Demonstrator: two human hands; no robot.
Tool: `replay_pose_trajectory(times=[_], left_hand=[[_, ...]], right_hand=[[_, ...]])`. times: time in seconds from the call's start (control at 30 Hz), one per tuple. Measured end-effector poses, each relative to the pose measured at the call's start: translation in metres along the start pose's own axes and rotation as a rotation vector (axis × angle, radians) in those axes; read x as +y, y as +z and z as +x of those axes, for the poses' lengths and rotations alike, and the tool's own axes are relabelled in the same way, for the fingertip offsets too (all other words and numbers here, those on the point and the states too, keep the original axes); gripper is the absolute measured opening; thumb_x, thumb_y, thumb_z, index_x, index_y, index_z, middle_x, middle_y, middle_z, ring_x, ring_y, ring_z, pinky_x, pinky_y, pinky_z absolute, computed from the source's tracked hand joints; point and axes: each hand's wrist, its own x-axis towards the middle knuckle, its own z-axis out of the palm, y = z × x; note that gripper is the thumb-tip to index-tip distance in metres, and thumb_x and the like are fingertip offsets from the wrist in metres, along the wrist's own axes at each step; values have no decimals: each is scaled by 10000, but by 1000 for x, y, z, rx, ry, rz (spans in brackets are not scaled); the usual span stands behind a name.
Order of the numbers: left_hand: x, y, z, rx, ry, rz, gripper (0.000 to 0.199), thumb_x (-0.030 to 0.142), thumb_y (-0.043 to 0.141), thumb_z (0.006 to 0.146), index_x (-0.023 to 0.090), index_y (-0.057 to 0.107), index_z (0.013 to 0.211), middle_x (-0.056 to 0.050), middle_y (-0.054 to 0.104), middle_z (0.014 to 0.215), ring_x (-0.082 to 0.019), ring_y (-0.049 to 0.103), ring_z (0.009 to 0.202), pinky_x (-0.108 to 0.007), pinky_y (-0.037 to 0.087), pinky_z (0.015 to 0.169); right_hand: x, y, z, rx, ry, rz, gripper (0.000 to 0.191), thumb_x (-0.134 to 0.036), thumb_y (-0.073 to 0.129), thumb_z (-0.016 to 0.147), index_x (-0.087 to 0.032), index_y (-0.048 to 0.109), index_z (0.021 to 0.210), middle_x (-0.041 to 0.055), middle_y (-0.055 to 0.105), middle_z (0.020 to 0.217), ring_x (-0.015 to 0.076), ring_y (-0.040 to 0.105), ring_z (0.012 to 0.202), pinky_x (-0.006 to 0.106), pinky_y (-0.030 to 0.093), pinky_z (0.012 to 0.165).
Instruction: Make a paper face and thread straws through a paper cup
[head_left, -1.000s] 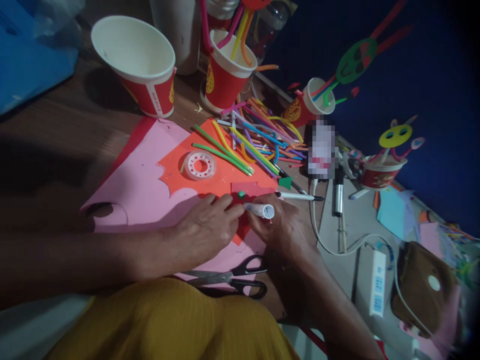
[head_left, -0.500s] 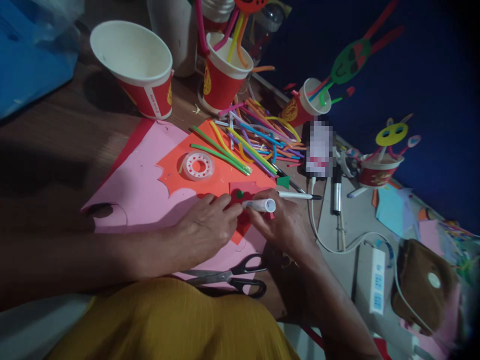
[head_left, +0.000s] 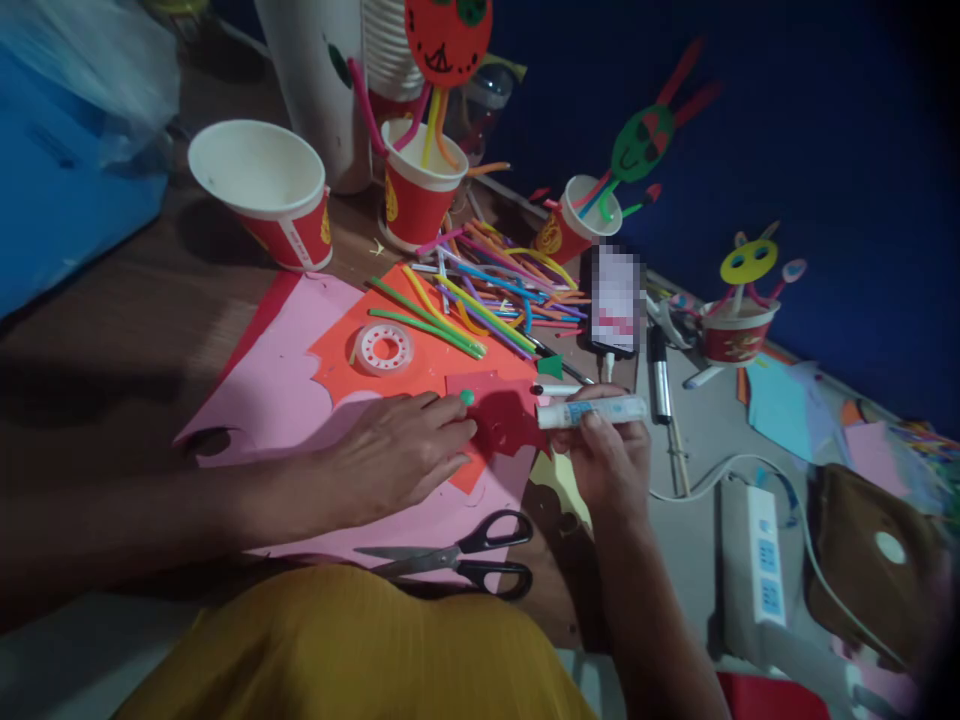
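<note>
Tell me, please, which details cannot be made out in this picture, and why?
In the head view:
Lettering on the white tube: too small and blurred, partly covered by the right grip.
Underside of the left grip: hidden by its own back, so whether it pinches the green piece is unclear.
Phone screen: pixelated.
Top of the orange-red face: cut off by the upper edge.

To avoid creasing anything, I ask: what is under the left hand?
Pink paper and orange paper show around the left hand; whatever lies directly beneath it is covered.
</note>
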Motion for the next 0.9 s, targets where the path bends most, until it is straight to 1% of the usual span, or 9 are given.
replay_pose_trajectory(times=[0.1,0.2,0.3,0.37,0.4,0.47,0.57,0.67,0.9], left_hand=[[-1,-4,2,89,-24,-158,232,248,433,936,155,637,999,-62,643,1029,-136,615,871,-225,462,682],[2,-13,8,133,-89,-360,218,215,450,909,158,657,875,-25,680,896,-109,628,794,-198,461,676],[9,-23,16,118,-298,-573,159,201,511,833,169,660,784,9,692,776,-94,616,678,-183,468,636],[14,-30,21,101,-451,-751,122,228,553,785,173,662,781,12,699,749,-105,624,655,-184,484,604],[17,-32,23,98,-505,-831,124,247,568,769,172,665,791,7,703,746,-115,632,654,-189,493,590],[21,-36,27,94,-557,-933,150,272,592,745,169,676,817,-6,711,759,-136,645,671,-205,510,583],[27,-38,30,93,-574,-992,165,249,635,696,175,689,833,-8,717,798,-147,649,713,-209,519,601],[31,-40,30,103,-571,-1036,172,238,664,656,179,687,816,10,707,769,-134,638,702,-188,504,591],[33,-51,31,122,-612,-969,175,273,560,693,155,661,774,-24,685,729,-148,624,667,-236,499,589]], right_hand=[[1,1,0,26,35,163,157,-359,558,802,-233,510,884,-42,513,648,105,494,510,224,431,471],[-3,7,0,-3,85,348,145,-352,557,800,-227,516,861,-50,506,596,100,482,493,211,413,463],[-9,18,-3,-34,203,475,172,-370,574,780,-218,517,839,-64,500,529,96,463,428,215,402,439],[-12,26,-6,-57,262,517,205,-395,593,758,-213,508,797,-62,514,500,98,463,398,222,397,427],[-13,29,-8,-74,276,530,222,-406,604,747,-210,503,775,-59,521,490,100,468,393,223,393,425],[-15,34,-11,-97,287,556,254,-427,627,724,-207,504,752,-54,536,477,105,481,397,224,391,428],[-14,37,-16,-92,318,583,288,-448,663,695,-206,521,760,-49,565,491,116,505,416,235,410,443],[-14,37,-19,-101,324,582,284,-438,679,694,-206,526,751,-40,587,515,118,522,429,234,421,449],[-19,36,-22,-144,293,669,277,-413,691,704,-198,537,785,-44,579,508,107,518,432,216,420,457]])
